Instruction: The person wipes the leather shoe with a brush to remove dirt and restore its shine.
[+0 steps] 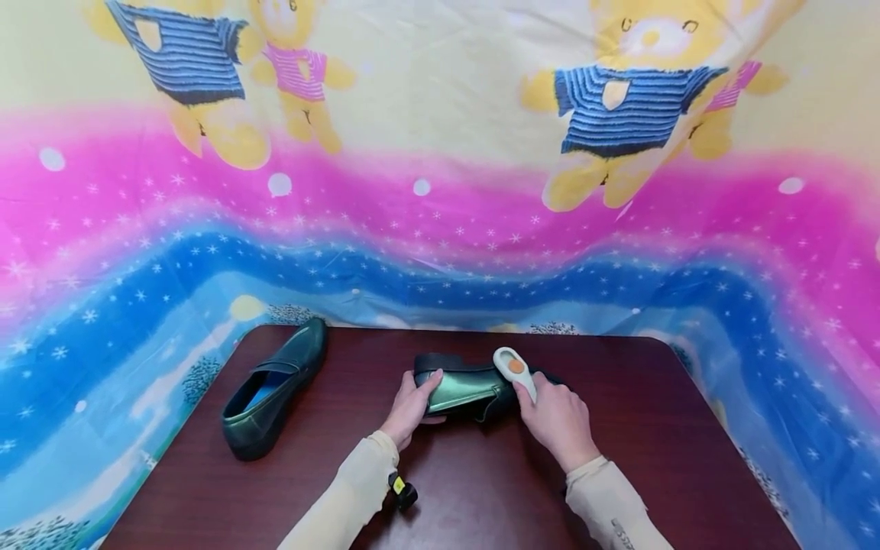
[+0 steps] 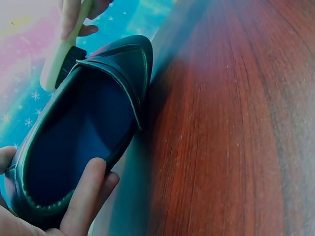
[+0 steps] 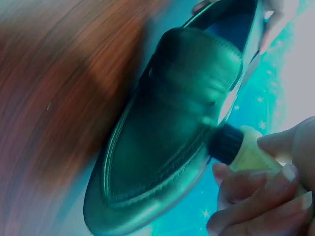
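A dark green leather loafer [image 1: 462, 391] is tipped on its side above the table, its toe pointing right. My left hand [image 1: 407, 409] grips it by the heel; in the left wrist view, fingers [image 2: 87, 196] curl over the rim of the shoe's opening. In my right hand [image 1: 558, 420] is a shoe brush [image 1: 514, 367] with a pale handle. The right wrist view shows its dark bristles [image 3: 227, 143] touching the loafer's side, by the edge of the vamp. Part of the toe is hidden behind the right hand in the head view.
A second green loafer [image 1: 275, 389] stands upright on the left of the dark brown table [image 1: 330, 504], its toe toward the back. Behind and around the table hangs a cloth [image 1: 426, 206] printed with bears. A small black device [image 1: 402, 491] sits at the left wrist.
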Action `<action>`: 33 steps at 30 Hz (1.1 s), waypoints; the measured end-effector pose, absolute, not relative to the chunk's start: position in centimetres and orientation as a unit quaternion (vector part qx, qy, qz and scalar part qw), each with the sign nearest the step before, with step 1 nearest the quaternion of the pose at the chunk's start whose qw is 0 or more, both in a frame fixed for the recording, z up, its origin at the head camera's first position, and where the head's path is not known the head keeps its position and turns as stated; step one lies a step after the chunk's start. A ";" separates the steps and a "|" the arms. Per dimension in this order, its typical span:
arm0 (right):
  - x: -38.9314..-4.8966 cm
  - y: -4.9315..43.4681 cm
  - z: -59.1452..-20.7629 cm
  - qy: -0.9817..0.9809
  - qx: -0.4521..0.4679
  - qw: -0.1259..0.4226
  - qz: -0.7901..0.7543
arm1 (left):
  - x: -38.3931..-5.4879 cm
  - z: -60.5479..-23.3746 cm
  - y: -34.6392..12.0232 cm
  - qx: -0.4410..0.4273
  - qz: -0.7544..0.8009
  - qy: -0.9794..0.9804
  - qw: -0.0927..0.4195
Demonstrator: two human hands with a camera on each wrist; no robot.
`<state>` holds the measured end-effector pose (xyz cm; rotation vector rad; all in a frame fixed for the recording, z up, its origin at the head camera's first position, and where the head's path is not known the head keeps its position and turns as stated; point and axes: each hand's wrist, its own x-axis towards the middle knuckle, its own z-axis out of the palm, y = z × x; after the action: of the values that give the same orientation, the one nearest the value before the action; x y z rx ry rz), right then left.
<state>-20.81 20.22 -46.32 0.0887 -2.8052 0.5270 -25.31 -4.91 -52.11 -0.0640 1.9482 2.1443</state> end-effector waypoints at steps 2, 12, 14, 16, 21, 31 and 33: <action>-20.5 19.5 -46.4 -0.970 0.043 0.136 0.197 | -25.3 -52.2 -4.8 -0.022 0.733 0.668 0.127; -18.8 15.8 -48.2 -0.952 0.152 0.147 0.219 | -25.6 -51.9 -4.6 -0.031 0.727 0.674 0.124; -18.8 16.1 -48.6 -0.952 0.151 0.175 0.201 | -25.5 -51.9 -4.7 -0.028 0.728 0.673 0.128; -18.9 16.7 -48.8 -0.950 0.151 0.202 0.183 | -25.4 -52.0 -4.9 -0.027 0.727 0.673 0.134; -19.4 20.0 -48.8 -0.957 0.097 0.228 0.152 | -25.0 -52.3 -5.8 -0.031 0.724 0.673 0.148; -20.1 22.5 -47.9 -0.963 0.041 0.181 0.194 | -25.4 -51.5 -5.4 -0.027 0.704 0.698 0.125; -20.3 21.6 -47.9 -0.962 0.048 0.169 0.207 | -25.5 -51.6 -5.2 -0.039 0.696 0.706 0.124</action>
<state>-20.33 21.64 -47.93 0.1374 -2.7354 0.5882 -25.47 -5.24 -51.58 -0.1146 2.0592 2.0292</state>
